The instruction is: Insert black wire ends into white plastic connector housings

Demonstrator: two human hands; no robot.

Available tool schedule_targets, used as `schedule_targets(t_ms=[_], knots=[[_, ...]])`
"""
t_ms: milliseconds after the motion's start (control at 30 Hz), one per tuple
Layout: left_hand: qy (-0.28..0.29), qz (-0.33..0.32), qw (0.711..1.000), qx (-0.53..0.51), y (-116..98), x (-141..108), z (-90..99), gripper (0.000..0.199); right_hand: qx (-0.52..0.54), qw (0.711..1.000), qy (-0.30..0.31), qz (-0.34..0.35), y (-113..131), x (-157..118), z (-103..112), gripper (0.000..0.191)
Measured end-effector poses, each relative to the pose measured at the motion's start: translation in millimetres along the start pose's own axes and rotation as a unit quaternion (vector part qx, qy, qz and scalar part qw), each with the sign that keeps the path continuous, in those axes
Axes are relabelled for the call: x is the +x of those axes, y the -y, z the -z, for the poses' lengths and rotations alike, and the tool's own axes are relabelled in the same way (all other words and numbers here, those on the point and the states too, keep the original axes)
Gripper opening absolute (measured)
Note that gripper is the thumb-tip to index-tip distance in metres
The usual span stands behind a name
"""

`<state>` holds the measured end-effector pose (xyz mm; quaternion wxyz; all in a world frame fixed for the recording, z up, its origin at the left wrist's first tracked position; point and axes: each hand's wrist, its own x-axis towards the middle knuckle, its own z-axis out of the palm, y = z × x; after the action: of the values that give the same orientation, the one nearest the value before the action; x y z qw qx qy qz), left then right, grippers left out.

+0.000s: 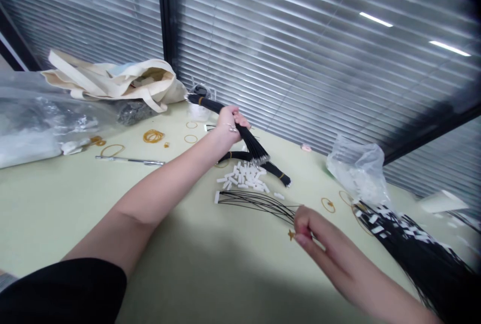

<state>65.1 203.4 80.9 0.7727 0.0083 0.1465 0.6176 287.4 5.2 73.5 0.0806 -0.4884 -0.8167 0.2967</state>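
My left hand (pixel 230 122) is closed around a bundle of black wires (pixel 252 144), lifted above the table with its metal-tipped ends slanting down to the right. A yellowish rubber band circles the bundle's upper end. Below lies another banded black wire bundle (pixel 276 171), beside a pile of small white connector housings (pixel 246 176). Nearer to me, several loose black wires (pixel 255 200) run from a white connector (pixel 217 197) to my right hand (pixel 310 228), whose fingers are curled over their far end. A small brown rubber band knot (pixel 291 235) shows by the thumb; the fingers partly hide the grip.
Rubber bands (pixel 153 136) and a pen (pixel 130 160) lie at left, near a clear plastic bag (pixel 33 123) and a cream cloth bag (pixel 116 81). Another plastic bag (pixel 356 168) and many black wires with white connectors (pixel 424 259) are at right. Window blinds rise behind.
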Motion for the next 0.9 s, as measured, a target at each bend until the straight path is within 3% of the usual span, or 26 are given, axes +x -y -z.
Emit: schedule_targets(t_ms=[100, 200, 267, 333, 400, 533, 600, 667, 733, 800, 900], knots=[[0.01, -0.038, 0.999, -0.016, -24, -2, -4.1, 0.039, -0.016, 1.0, -0.002, 0.003, -11, -7, -5, 0.02], [0.037, -0.048, 0.998, -0.019, -32, -12, -12.3, 0.035, -0.01, 0.997, -0.06, -0.038, -39, -9, 12, 0.024], [0.057, -0.047, 0.997, -0.019, -32, -20, -17.6, 0.033, -0.038, 0.987, -0.142, -0.067, -62, -12, 35, 0.024], [0.072, -0.046, 0.996, -0.023, -32, -25, -21.3, 0.032, -0.12, 0.943, -0.29, -0.109, -86, -17, 58, 0.022], [0.08, -0.044, 0.995, -0.027, -31, -28, -23.2, 0.031, -0.138, 0.919, -0.346, -0.129, -111, -21, 74, 0.023], [0.087, -0.043, 0.995, -0.022, -26, -33, -25.2, 0.031, -0.148, 0.934, -0.305, -0.113, -158, -13, 69, 0.02], [0.09, -0.045, 0.995, -0.014, -21, -37, -26.5, 0.031, -0.146, 0.943, -0.283, -0.1, -168, -7, 60, 0.023], [0.093, -0.049, 0.994, -0.006, -13, -41, -27.4, 0.031, -0.141, 0.944, -0.287, -0.087, -162, -2, 53, 0.033], [0.097, -0.061, 0.993, 0.004, 0, -46, -27.5, 0.031, -0.126, 0.943, -0.301, -0.066, -136, 1, 50, 0.043], [0.106, -0.089, 0.99, 0.033, 17, -52, -26.3, 0.033, -0.078, 0.951, -0.297, -0.023, -96, 8, 45, 0.05], [0.135, -0.148, 0.972, 0.119, 47, -67, -22.6, 0.037, 0.105, 0.963, -0.229, 0.093, -31, 31, 31, 0.065]])
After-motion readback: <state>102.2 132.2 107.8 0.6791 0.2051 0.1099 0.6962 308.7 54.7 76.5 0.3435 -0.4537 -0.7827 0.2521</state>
